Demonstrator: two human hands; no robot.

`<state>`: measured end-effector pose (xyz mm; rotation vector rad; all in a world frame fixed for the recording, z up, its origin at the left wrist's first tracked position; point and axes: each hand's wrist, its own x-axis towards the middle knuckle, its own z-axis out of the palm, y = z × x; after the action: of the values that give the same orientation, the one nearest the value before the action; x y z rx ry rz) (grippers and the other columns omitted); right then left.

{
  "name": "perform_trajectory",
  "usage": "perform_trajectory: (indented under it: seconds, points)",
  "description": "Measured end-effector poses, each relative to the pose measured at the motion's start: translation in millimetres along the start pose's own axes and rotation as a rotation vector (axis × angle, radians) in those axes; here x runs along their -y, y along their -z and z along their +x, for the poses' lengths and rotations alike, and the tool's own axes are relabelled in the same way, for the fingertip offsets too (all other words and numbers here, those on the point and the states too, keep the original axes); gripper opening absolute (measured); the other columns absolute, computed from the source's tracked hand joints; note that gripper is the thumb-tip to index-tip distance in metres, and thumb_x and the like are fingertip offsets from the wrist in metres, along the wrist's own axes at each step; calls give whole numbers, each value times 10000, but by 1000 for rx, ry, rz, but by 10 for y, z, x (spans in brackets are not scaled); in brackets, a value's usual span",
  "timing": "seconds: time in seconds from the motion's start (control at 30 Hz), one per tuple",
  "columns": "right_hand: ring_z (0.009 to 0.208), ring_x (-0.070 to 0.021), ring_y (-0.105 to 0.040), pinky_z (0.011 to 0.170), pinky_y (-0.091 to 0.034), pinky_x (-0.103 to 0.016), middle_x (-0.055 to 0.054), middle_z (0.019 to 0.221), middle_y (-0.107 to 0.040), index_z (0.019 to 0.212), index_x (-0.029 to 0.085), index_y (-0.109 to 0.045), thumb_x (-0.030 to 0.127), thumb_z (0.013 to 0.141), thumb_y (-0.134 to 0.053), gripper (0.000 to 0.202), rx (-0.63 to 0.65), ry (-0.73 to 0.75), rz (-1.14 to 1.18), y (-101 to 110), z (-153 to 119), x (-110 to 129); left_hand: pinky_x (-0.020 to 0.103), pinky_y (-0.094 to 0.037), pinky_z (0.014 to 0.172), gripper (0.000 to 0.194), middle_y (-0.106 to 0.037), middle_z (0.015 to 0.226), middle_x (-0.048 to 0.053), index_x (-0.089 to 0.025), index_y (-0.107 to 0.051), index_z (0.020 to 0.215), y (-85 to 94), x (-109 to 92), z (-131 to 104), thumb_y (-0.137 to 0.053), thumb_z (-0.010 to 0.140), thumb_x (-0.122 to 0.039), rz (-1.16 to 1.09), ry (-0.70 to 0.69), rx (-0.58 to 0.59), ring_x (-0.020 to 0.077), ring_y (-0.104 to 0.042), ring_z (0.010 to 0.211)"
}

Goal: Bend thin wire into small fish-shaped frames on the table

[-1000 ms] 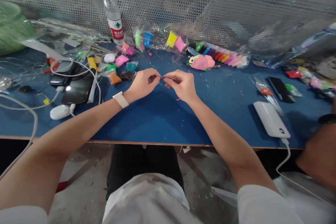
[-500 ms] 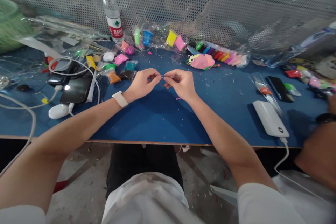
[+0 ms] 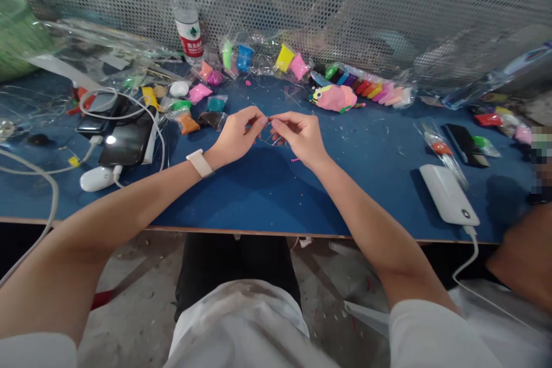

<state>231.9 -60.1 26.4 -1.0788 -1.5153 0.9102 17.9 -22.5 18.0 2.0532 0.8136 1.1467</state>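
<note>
Strand [image 3: 272,141] now shows more plainly; left hand [image 3: 237,135], right hand [image 3: 304,135] still apparently pinching it; delicate work unfinished.

Lettering on the plastic bottle [image 3: 184,8]
I can read 农夫山 in white on its red-and-white label [image 3: 188,30]; the smaller print [image 3: 194,52] below blurs.

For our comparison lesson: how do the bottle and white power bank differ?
The bottle stands upright at the back; the white power bank lies flat, nearer the camera. The bottle is mostly clear, the power bank opaque. Both rest on the blue table.
</note>
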Motion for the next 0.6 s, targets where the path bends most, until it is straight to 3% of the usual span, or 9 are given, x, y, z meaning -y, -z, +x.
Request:
perform_trajectory:
  seconds: [0.2,0.37,0.6]
  points:
    - [653,-175,-711,566,-604,-330,-33,810,-791,982,240,-920,857,866,-921,628,37,-27,61,11,-10,-54,296,-534,548,437,-668,678,1,-242,-663,916,12,28,12,-656,1189,-583,-137,46,-24,148,-625,537]
    - [631,-160,-694,557,-611,-317,-22,789,-775,934,243,-895,854,815,-965,625,16,-44,113,-13,-22,-41,279,-486,483,630,-658,637,4,-241,-706,898,35,27,22,-739,1064,-847,-213,64,7,136,-596,502]
    - [635,-156,-687,565,-609,-318,-19,809,-781,899,248,-882,880,797,-955,644,-2,-29,85,-18,-28,-4,276,-559,519,739,-706,694,40,-217,-690,802,30,-5,13,-723,1028,-919,-258,45,101,136,-659,558]
